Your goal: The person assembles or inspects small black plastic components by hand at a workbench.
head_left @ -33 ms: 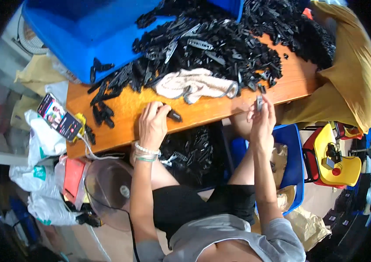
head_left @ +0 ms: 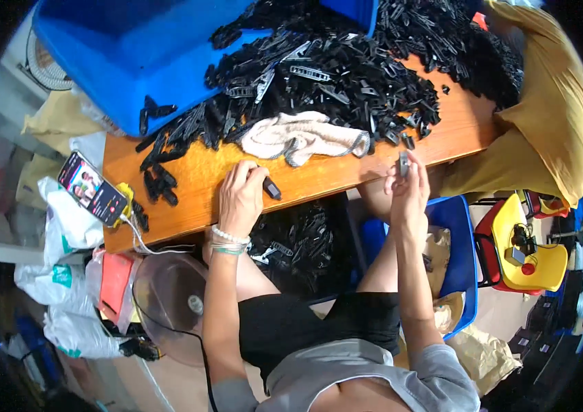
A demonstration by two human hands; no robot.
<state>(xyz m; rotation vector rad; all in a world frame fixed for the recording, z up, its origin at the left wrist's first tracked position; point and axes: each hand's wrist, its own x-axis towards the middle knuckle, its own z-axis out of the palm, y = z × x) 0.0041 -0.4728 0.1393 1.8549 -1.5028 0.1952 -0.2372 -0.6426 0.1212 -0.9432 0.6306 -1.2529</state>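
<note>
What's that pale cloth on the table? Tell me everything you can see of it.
The pale cloth is creamy white with a faint pinkish tint and a dark line along part of its edge. It looks soft and fuzzy, like towelling. It lies crumpled, with raised folds, stretched out sideways on the orange-brown wooden table, its far side against the heap of black parts. Neither the left hand nor the right hand touches it.

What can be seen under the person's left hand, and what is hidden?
A dark piece juts out from under the left hand, over the wooden table. Its other end, and anything else beneath the hand, is covered.
</note>
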